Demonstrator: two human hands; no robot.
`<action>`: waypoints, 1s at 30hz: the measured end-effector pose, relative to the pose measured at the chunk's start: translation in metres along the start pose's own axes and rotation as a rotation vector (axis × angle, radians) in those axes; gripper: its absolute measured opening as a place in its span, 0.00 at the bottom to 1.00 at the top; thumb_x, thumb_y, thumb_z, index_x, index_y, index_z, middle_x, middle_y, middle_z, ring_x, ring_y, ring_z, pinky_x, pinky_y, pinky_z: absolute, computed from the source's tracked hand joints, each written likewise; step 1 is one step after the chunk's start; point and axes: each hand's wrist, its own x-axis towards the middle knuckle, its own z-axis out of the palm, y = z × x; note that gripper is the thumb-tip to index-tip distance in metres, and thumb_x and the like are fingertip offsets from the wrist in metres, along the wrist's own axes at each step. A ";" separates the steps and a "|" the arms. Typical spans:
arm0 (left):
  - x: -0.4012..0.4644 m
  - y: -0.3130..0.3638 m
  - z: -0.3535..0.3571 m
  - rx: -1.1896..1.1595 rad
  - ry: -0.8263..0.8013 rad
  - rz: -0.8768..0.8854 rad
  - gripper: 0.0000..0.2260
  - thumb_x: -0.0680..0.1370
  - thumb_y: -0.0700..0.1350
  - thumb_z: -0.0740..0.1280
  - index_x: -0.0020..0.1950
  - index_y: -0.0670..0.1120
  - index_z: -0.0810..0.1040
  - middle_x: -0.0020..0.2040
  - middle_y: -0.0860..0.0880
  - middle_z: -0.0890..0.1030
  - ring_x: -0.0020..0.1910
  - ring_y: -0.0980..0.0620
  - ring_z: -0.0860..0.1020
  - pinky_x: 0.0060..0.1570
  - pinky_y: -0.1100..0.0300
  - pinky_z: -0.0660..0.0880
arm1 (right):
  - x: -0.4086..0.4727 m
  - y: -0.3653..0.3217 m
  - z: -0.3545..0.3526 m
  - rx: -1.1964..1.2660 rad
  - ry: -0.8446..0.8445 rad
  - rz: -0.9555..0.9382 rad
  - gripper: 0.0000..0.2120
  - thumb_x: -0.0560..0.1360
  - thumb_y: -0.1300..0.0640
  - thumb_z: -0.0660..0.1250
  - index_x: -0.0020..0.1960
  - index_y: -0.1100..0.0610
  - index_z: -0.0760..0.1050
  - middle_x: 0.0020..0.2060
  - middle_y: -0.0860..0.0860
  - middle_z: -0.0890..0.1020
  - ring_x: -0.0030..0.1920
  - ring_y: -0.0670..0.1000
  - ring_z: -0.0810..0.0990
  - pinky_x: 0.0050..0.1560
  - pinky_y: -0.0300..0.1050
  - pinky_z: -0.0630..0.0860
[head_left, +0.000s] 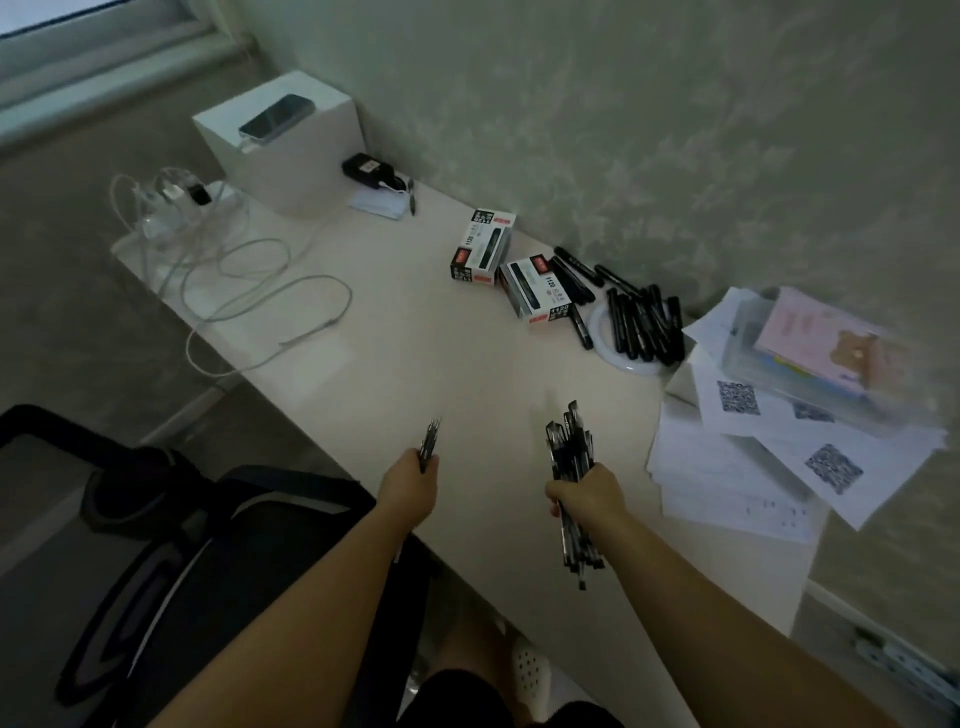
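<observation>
Clutching a thick bundle of black pens (569, 447), the right hand (584, 493) has its fingers curled tight round the middle of the sticks; tips fan out above the fist and the other ends hang below the wrist. Across from it, the left hand (415, 480) grips a few pens (430, 441) by their lower ends, fingers closed round them. Both lots hang just over the near part of the desk (405, 353). The big bundle looks splayed rather than squared, so any loosening of the fist could let outer pens slide out, hit the desk beneath and roll off the edge behind the hands, toward the chair (182, 545). Further out beyond the grip lie loose markers (644, 322) and two boxes (540, 293); dropped pens could mix in there. Off to the right of the fist, a stack of papers (727, 467) overhangs the desk, and a swinging forearm could knock it off.
</observation>
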 end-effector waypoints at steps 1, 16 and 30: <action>0.009 0.005 0.000 0.032 -0.003 0.014 0.11 0.83 0.50 0.57 0.49 0.43 0.70 0.41 0.44 0.74 0.38 0.45 0.73 0.39 0.55 0.69 | 0.005 -0.003 0.001 0.002 0.007 0.003 0.09 0.69 0.61 0.72 0.46 0.62 0.76 0.32 0.54 0.81 0.32 0.52 0.83 0.33 0.42 0.77; 0.174 0.084 0.009 0.742 0.178 0.387 0.12 0.82 0.49 0.56 0.56 0.41 0.70 0.55 0.41 0.75 0.54 0.40 0.76 0.49 0.48 0.72 | 0.098 -0.064 0.053 -0.051 0.338 0.134 0.13 0.73 0.62 0.66 0.55 0.59 0.67 0.46 0.57 0.80 0.44 0.57 0.80 0.40 0.48 0.77; 0.257 0.084 0.019 0.755 0.354 0.699 0.16 0.80 0.55 0.59 0.55 0.42 0.71 0.54 0.42 0.69 0.50 0.41 0.69 0.48 0.47 0.66 | 0.147 -0.091 0.102 -0.350 0.603 -0.087 0.23 0.76 0.51 0.67 0.66 0.58 0.65 0.57 0.54 0.75 0.53 0.53 0.74 0.47 0.46 0.73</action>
